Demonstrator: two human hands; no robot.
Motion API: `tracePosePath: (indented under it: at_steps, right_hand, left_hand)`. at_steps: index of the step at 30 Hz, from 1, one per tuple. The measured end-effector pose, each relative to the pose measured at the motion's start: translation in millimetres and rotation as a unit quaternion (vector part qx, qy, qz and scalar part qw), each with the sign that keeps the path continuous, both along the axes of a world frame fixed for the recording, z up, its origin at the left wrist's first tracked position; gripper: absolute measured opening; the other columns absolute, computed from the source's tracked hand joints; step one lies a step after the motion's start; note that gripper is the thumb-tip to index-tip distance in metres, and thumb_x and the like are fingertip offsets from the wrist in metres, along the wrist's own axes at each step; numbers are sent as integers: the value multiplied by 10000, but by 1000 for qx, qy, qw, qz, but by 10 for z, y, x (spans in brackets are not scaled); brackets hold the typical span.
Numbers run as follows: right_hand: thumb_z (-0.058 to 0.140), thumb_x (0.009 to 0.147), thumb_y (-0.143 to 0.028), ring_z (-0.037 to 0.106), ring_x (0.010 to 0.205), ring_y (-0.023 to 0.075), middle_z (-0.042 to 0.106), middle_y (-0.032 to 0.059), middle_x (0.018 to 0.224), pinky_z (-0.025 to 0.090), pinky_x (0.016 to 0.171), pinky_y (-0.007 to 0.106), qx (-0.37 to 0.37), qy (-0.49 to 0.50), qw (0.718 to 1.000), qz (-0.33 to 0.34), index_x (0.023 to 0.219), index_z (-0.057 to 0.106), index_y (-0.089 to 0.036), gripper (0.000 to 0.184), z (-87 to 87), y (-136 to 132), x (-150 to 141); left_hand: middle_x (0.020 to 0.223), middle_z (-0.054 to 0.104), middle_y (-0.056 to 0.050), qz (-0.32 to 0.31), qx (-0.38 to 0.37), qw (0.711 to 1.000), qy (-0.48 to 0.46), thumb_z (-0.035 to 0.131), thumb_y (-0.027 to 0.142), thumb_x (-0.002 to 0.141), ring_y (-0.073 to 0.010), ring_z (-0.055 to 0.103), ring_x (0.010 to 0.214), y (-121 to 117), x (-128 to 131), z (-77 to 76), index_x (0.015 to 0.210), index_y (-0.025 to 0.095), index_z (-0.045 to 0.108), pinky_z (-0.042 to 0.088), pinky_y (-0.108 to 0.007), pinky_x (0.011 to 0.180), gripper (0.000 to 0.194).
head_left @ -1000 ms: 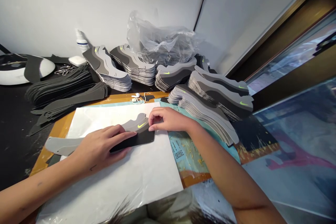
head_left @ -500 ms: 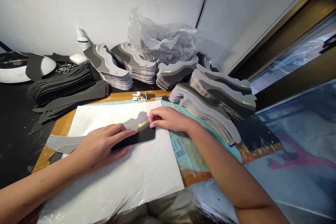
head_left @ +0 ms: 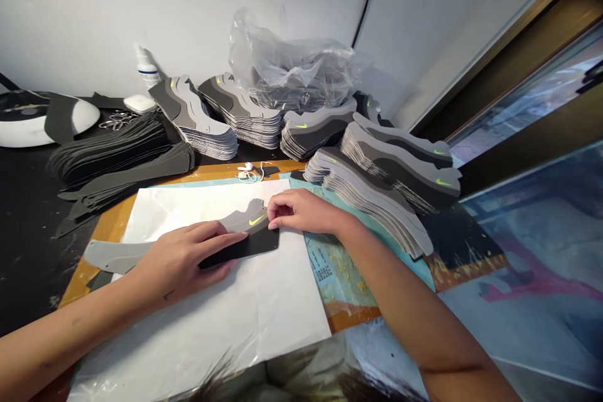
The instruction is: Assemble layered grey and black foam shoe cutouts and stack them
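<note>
A long grey shoe-side piece [head_left: 117, 254] with a lime swoosh lies on a white sheet [head_left: 245, 320], overlapping a black piece [head_left: 249, 247]. My left hand [head_left: 183, 259] lies flat on the middle of the two pieces, fingers stretched out and pressing down. My right hand [head_left: 296, 211] is curled, its fingertips pinched at the right end of the grey piece beside the swoosh.
Stacks of grey layered pieces [head_left: 381, 182] crowd the back and right, with dark strips [head_left: 113, 157] at the left. A clear plastic bag [head_left: 292, 72], a small bottle [head_left: 144, 68], white earbuds [head_left: 249, 171] and a white rounded device [head_left: 42, 119] sit behind. An orange-edged mat [head_left: 348, 276] underlies the sheet.
Both hands have stayed on the pieces; only the view has shifted slightly.
</note>
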State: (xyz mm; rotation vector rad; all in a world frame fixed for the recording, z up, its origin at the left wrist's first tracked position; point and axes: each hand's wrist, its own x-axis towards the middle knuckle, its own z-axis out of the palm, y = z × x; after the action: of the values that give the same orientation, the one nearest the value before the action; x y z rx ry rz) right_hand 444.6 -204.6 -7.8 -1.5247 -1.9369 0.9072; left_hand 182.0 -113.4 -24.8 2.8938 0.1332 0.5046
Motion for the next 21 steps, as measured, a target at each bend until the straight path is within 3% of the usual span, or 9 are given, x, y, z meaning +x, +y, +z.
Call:
tracePosePath:
  at_steps: [21]
  right_hand:
    - [716, 826, -226, 548, 734, 131, 650, -7, 797, 387, 664, 238, 8, 7, 1000, 11, 771, 641, -182, 103, -11, -2, 2]
  left_hand:
    - [897, 646, -51, 0, 23, 1000, 4, 520, 285, 921, -153, 623, 681, 5, -2, -9, 1231, 223, 670, 498, -243, 589, 351]
